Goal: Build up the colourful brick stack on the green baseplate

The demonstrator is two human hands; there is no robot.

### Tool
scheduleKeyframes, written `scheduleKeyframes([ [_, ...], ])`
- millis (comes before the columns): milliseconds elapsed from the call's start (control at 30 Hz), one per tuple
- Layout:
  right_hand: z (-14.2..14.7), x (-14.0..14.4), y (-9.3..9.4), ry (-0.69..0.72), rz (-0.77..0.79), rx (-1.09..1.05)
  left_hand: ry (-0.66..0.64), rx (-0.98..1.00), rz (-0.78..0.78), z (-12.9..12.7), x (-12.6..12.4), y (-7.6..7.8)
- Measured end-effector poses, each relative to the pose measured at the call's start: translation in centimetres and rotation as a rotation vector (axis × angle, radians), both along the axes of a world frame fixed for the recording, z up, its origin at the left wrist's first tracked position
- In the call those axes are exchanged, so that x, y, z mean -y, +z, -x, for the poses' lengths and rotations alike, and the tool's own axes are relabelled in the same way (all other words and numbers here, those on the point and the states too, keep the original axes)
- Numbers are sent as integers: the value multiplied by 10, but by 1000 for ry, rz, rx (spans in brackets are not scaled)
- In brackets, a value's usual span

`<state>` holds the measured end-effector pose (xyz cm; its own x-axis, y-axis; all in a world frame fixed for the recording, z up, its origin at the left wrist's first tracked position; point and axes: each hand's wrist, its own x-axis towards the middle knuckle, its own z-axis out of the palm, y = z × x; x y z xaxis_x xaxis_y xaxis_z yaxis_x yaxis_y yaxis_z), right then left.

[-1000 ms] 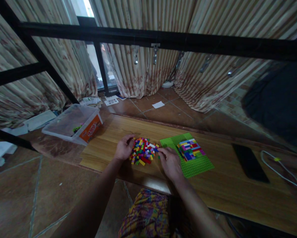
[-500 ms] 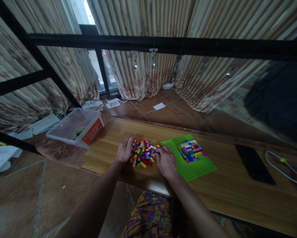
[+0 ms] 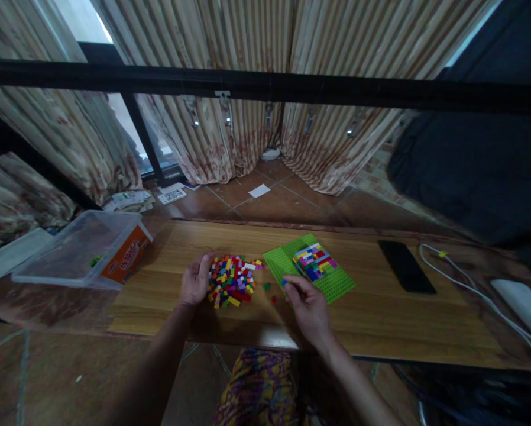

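Your left hand cups the brick pile, fingers loosely curled, gripping nothing. Right hand, just right of the pile at the green baseplate, pinches one tiny brick. They're probably light, hard and slick, so pinch the flat sides.

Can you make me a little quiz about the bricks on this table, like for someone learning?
1. True or false: the left hand rests against the pile of small bricks.
2. What colour is the baseplate that carries the part-built brick patch?
3. Which lies nearest the right hand? A. black phone B. baseplate C. clear plastic tub

Key
1. True.
2. Green.
3. B; its fingertips pinch something small at the baseplate's near edge, too small to name.
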<state>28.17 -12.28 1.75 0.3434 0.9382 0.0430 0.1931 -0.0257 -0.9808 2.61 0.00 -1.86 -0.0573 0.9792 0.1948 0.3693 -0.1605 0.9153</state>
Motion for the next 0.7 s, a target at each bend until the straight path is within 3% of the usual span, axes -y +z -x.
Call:
scheduleKeyframes([
  [167, -33, 16, 1, -202, 82, -348, -33, -57, 3, 4, -3, -4],
  [333, -55, 22, 4, -293, 102, -519, -43, -53, -22, 4, -4, -5],
  [467, -62, 18, -1, -317, 61, -462, -36, -65, -4, 2, -3, 0],
  [700, -73, 8, -19, -418, -82, -174, -42, -88, 5, 2, -1, 4],
])
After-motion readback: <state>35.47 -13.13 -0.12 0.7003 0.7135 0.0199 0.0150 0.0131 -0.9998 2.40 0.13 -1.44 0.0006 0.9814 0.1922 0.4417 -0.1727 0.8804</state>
